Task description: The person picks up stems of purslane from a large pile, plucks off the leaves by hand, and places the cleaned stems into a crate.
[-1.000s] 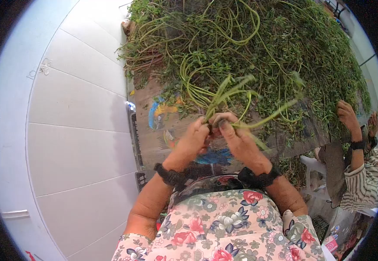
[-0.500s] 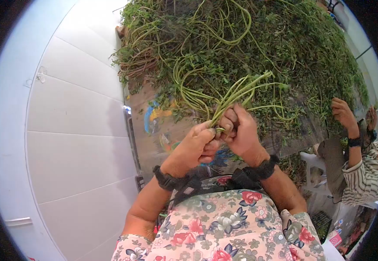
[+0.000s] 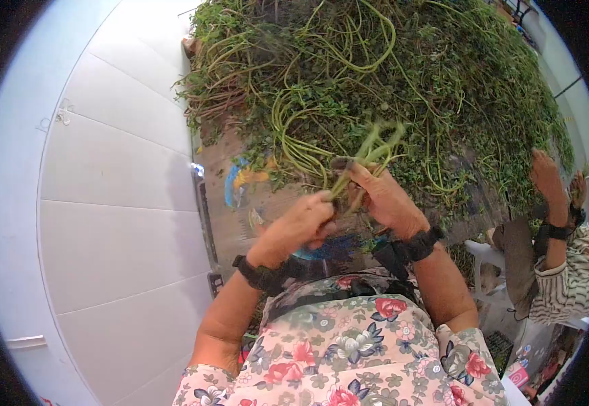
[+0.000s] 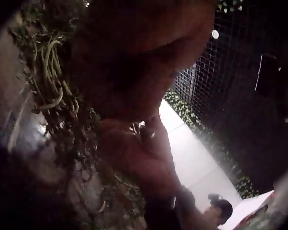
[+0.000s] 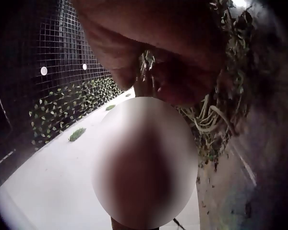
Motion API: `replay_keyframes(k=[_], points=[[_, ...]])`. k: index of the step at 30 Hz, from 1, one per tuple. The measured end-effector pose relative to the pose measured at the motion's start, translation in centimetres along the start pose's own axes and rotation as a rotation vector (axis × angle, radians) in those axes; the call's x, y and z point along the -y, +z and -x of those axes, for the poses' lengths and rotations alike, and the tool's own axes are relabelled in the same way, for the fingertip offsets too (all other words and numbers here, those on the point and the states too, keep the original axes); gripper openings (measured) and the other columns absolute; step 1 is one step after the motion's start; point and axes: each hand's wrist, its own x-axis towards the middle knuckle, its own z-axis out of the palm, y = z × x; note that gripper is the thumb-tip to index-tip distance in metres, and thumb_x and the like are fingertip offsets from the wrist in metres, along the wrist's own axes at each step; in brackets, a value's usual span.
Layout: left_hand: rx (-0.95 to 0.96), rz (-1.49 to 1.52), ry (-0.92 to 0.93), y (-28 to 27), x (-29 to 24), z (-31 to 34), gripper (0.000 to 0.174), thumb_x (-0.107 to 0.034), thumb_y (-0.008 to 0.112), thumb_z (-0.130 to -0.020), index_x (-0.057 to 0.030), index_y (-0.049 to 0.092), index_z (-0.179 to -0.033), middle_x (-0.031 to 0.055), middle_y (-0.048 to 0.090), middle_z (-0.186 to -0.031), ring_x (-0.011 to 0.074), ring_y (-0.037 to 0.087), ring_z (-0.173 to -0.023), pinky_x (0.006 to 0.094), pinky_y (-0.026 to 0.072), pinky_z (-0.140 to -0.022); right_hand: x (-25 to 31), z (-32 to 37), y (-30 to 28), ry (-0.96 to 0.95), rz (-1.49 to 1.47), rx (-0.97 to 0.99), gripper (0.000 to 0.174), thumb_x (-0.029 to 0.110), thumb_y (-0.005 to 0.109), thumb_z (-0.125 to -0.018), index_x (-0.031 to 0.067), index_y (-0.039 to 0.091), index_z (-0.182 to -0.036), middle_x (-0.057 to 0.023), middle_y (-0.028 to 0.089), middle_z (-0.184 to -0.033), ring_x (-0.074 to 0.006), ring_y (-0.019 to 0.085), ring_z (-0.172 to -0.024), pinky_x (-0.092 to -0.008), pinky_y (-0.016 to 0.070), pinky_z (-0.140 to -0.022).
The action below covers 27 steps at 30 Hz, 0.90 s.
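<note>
In the head view my left hand [image 3: 301,222] pinches the lower ends of a small bunch of green stems [image 3: 340,186] between thumb and curled fingers. My right hand [image 3: 393,203] holds the same bunch a little higher, thumb on top. The stem tips above it are blurred by motion. The right wrist view has the right hand [image 5: 158,38] large and dark at the top, a bit of stem showing between its fingers. Both hands are over the near edge of a table [image 3: 223,152].
A big heap of leafy green stems [image 3: 443,61] spreads over the table's far side. Longer bare stems [image 3: 301,145] lie at its near edge. A white panelled wall [image 3: 118,155] stands left. At the right, another person's hand [image 3: 547,174] is raised by the heap.
My right hand has moved up and slightly right, away from the left hand, along the stems. The stem tips have swung left. The other person's hand at the right has shifted slightly.
</note>
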Motion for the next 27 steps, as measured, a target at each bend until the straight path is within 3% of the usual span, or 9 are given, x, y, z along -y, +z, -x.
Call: replay_keyframes(k=[3, 6, 8, 11, 14, 18, 20, 24, 27], points=[[-0.062, 0.015, 0.089, -0.2, 1.8, -0.7, 0.026, -0.018, 0.039, -0.089, 0.0001, 0.050, -0.105, 0.0013, 0.053, -0.072, 0.0097, 0.051, -0.062, 0.0222, 0.0431, -0.058, -0.9, -0.7, -0.3, -0.061, 0.096, 0.032, 0.023, 0.029, 0.053, -0.090, 0.0084, 0.058, -0.098, 0.0010, 0.060, -0.085, -0.0073, 0.054, -0.069, -0.0231, 0.0438, -0.059], [-0.133, 0.123, 0.127, 0.1, 0.9, 0.0, 0.027, -0.018, 0.040, -0.089, 0.0012, 0.051, -0.104, 0.0036, 0.056, -0.077, 0.0110, 0.054, -0.067, 0.0241, 0.0450, -0.064, -0.3, -0.5, -0.2, -0.050, 0.197, 0.047, 0.022, 0.028, 0.053, -0.090, 0.0078, 0.058, -0.097, 0.0009, 0.060, -0.087, -0.0078, 0.055, -0.073, -0.0243, 0.0451, -0.062], [-0.075, 0.168, 0.099, -0.4, 1.0, 0.3, 0.023, -0.020, 0.041, -0.089, -0.0008, 0.050, -0.099, 0.0025, 0.055, -0.079, 0.0098, 0.053, -0.067, 0.0223, 0.0439, -0.059, -0.1, -0.1, -0.3, -0.073, 0.334, 0.029, 0.022, 0.027, 0.053, -0.090, 0.0067, 0.058, -0.097, 0.0006, 0.059, -0.087, -0.0073, 0.055, -0.076, -0.0239, 0.0451, -0.064], [-0.023, 0.169, 0.038, -0.3, 0.6, 0.5, 0.021, -0.020, 0.041, -0.089, -0.0020, 0.050, -0.096, 0.0012, 0.054, -0.076, 0.0088, 0.051, -0.063, 0.0210, 0.0420, -0.055, -1.1, -0.3, 0.4, -0.276, 0.284, 0.051, 0.023, 0.024, 0.051, -0.090, 0.0036, 0.060, -0.095, 0.0013, 0.059, -0.080, -0.0096, 0.054, -0.073, -0.0252, 0.0448, -0.066], [0.026, 0.131, -0.023, -0.7, 0.8, 0.3, 0.019, -0.018, 0.041, -0.088, -0.0025, 0.051, -0.093, -0.0007, 0.051, -0.070, 0.0078, 0.046, -0.057, 0.0205, 0.0378, -0.050, -1.8, -0.5, 0.4, -0.473, 0.657, 0.023, 0.022, 0.024, 0.050, -0.091, 0.0046, 0.057, -0.098, 0.0010, 0.059, -0.085, -0.0055, 0.052, -0.077, -0.0216, 0.0434, -0.068], [-0.108, 0.095, -0.090, -0.5, 1.9, 0.1, 0.024, -0.017, 0.042, -0.087, -0.0027, 0.053, -0.103, -0.0029, 0.047, -0.066, 0.0061, 0.042, -0.055, 0.0193, 0.0330, -0.048, -0.4, 0.2, 1.0, -0.215, 0.279, 0.193, 0.022, 0.024, 0.048, -0.093, 0.0050, 0.057, -0.099, 0.0013, 0.059, -0.084, -0.0050, 0.052, -0.077, -0.0208, 0.0432, -0.067], [-0.099, 0.015, 0.035, 0.2, 1.2, 0.8, 0.022, -0.017, 0.041, -0.088, -0.0029, 0.053, -0.099, -0.0043, 0.044, -0.065, 0.0055, 0.039, -0.055, 0.0191, 0.0314, -0.048, 0.5, 1.0, 1.0, -0.113, 0.203, 0.178, 0.023, 0.025, 0.047, -0.093, 0.0052, 0.056, -0.100, 0.0013, 0.058, -0.084, -0.0046, 0.052, -0.076, -0.0198, 0.0428, -0.066], [0.020, -0.088, 0.224, 0.1, 1.1, 0.9, 0.018, -0.017, 0.040, -0.089, -0.0029, 0.051, -0.091, -0.0055, 0.041, -0.064, 0.0048, 0.036, -0.054, 0.0194, 0.0287, -0.048, 0.3, 1.9, 1.6, -0.218, 0.159, 0.205, 0.024, 0.025, 0.044, -0.094, 0.0056, 0.056, -0.098, 0.0019, 0.058, -0.084, -0.0063, 0.051, -0.071, -0.0207, 0.0427, -0.063], [0.023, -0.052, 0.166, 0.7, 0.0, 1.9, 0.018, -0.017, 0.039, -0.089, -0.0022, 0.050, -0.087, -0.0054, 0.040, -0.063, 0.0053, 0.037, -0.056, 0.0204, 0.0292, -0.048, -0.9, 2.1, 1.7, -0.250, 0.179, 0.201, 0.026, 0.029, 0.042, -0.095, 0.0078, 0.057, -0.098, 0.0032, 0.057, -0.081, -0.0034, 0.049, -0.067, -0.0181, 0.0387, -0.056]])
